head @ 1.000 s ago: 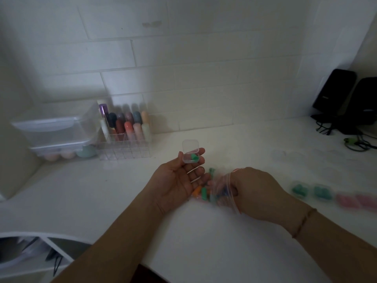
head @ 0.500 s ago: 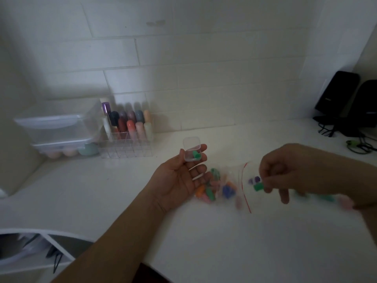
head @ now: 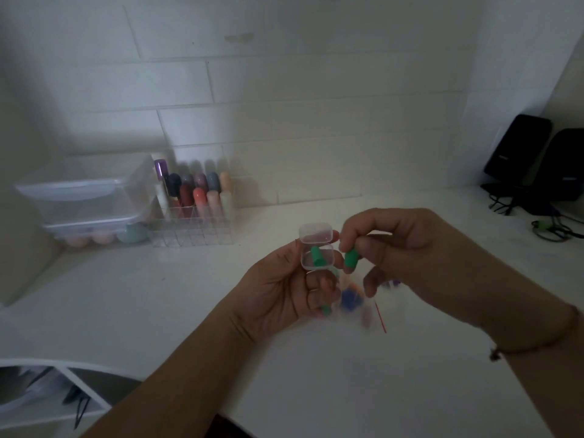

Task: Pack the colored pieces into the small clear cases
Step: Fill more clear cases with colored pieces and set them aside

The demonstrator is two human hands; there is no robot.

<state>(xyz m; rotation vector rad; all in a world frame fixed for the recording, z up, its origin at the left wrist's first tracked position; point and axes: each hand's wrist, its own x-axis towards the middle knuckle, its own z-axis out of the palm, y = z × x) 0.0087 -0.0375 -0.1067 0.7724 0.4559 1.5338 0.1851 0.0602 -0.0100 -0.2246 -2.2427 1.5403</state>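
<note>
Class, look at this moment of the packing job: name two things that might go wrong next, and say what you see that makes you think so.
1. The right hand pinches a green piece beside the open case, not over it; released now, it would likely miss.
2. The left hand holds the case only at the fingertips, so pushing the piece in could tip out the green piece inside.

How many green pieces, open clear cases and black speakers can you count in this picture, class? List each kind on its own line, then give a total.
Green pieces: 2, one inside the case, one pinched in the right hand
Open clear cases: 1, held in the left hand
Black speakers: 2
Total: 5
</note>
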